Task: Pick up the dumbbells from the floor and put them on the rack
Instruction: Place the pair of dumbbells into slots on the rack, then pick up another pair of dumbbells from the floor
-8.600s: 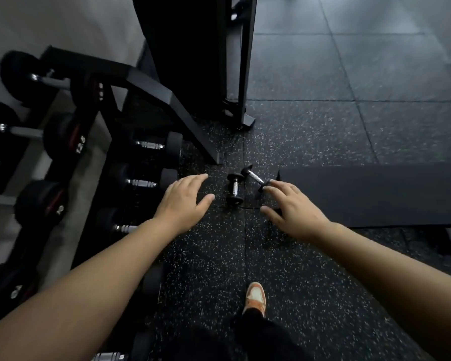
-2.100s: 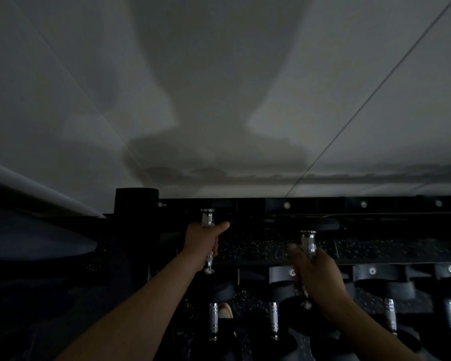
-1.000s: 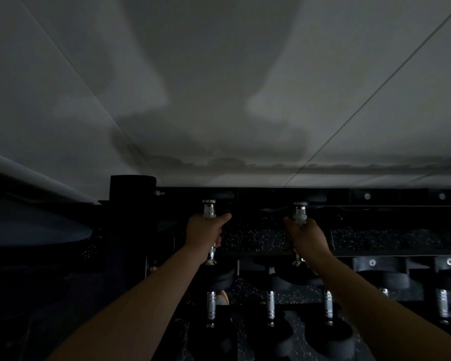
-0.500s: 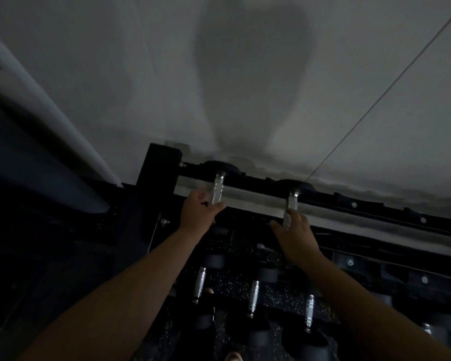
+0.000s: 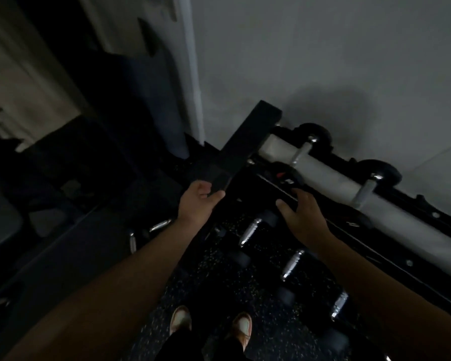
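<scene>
Two small black dumbbells with chrome handles rest on the top tier of the black rack (image 5: 242,149), one (image 5: 303,149) at its left end and the other (image 5: 366,188) to its right, both against the white wall. My left hand (image 5: 197,203) hovers open beside the rack's slanted end post, holding nothing. My right hand (image 5: 303,216) is open with fingers spread, just in front of the top rail and apart from both dumbbells.
Lower tiers hold several larger dumbbells with chrome handles (image 5: 250,231), (image 5: 292,264). My two shoes (image 5: 241,327) stand on the speckled rubber floor (image 5: 219,272) below. A dark machine (image 5: 63,165) fills the left side. A white pipe (image 5: 193,74) runs up the wall corner.
Both hands have let go of the two small dumbbells, which stay on the top tier. The hands have drawn back toward me, and the camera has tilted down and turned left.
</scene>
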Motion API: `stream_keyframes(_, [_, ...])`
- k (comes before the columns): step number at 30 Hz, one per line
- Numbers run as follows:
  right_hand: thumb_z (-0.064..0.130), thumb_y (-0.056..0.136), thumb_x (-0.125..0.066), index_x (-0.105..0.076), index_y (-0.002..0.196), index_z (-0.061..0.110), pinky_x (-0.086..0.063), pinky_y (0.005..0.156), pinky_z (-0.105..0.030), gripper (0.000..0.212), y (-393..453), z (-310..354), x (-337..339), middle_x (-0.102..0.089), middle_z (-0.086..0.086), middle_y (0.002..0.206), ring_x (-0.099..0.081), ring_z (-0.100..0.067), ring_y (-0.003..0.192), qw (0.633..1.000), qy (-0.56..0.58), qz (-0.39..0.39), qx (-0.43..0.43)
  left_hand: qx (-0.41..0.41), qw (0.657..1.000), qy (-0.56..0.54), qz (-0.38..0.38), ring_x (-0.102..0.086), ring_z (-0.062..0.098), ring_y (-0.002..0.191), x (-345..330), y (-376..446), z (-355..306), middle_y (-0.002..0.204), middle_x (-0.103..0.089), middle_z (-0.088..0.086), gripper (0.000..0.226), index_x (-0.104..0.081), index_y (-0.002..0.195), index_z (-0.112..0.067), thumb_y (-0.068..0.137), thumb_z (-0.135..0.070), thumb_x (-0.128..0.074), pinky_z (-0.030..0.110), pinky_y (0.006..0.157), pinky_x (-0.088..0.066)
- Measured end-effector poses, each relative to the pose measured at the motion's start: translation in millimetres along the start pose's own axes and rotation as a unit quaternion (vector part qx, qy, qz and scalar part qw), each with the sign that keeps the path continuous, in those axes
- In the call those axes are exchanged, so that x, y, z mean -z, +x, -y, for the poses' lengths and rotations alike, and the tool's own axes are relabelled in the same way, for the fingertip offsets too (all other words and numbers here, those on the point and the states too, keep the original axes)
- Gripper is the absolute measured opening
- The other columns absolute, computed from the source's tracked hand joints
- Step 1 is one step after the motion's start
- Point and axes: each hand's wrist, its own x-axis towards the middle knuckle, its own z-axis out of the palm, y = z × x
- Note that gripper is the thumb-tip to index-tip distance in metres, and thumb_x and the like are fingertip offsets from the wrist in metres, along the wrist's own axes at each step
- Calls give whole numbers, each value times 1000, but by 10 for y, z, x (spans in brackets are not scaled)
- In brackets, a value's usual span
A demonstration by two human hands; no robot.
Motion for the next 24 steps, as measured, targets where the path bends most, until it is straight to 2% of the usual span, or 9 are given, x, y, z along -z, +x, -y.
stream_keyframes(5, [45, 86, -66, -53, 133, 6, -38, 103, -38, 63, -284, 515, -801, -54, -22, 132, -51, -36, 123, 997, -11, 70, 34, 82, 995, 26, -57, -61, 17, 94, 1060, -279, 730, 103, -65, 2, 40, -63, 108, -12, 78, -33, -81, 22, 75, -46])
stream_keyframes(8, [41, 89, -66, -54, 133, 4, -37, 102, -36, 59, -495, 872, -1302, -54, -22, 133, -51, -35, 123, 992, -36, 113, 42, 118, 988, 27, -96, -65, 20, 98, 1729, -432, 1235, 104, -69, 3, 39, -65, 105, -13, 77, -34, -81, 33, 89, -50])
stream_keyframes(10, [38, 91, -64, -51, 136, 4, -35, 104, -36, 58, -665, 1097, -1643, -50, -21, 138, -46, -34, 127, 988, -43, 145, 41, 143, 983, 31, -107, -66, 20, 99, 2157, -523, 1566, 105, -71, 3, 39, -65, 104, -17, 76, -38, -81, 36, 91, -51])
stream_keyframes(13, [39, 95, -60, -44, 142, 6, -35, 107, -40, 60, -914, 1388, -2158, -42, -19, 146, -42, -34, 132, 976, -67, 205, 35, 173, 977, 34, -121, -65, 18, 94, 2726, -609, 2005, 97, -70, -3, 35, -62, 98, -24, 74, -43, -80, 30, 81, -48])
stream_keyframes(18, [40, 95, -58, -42, 145, 10, -35, 109, -43, 60, -1184, 1735, -2952, -37, -17, 150, -37, -35, 136, 967, -81, 236, 44, 199, 973, 47, -111, -60, 8, 82, 3294, -511, 2515, 91, -65, -10, 34, -59, 97, -31, 74, -49, -77, 25, 66, -42])
stream_keyframes(21, [41, 95, -58, -42, 144, 11, -41, 105, -45, 59, -1160, 1758, -3332, -39, -15, 147, -41, -34, 133, 964, -90, 247, 41, 203, 972, 67, -96, -59, 5, 79, 3373, -359, 2768, 87, -64, -15, 29, -60, 93, -33, 74, -49, -76, 22, 61, -41])
stream_keyframes(24, [40, 94, -59, -45, 142, 11, -41, 104, -42, 57, -917, 1691, -3812, -43, -15, 144, -42, -32, 132, 961, -96, 258, 39, 227, 967, 80, -89, -59, 5, 78, 3335, -42, 3147, 88, -65, -13, 33, -63, 98, -30, 74, -48, -77, 20, 59, -40])
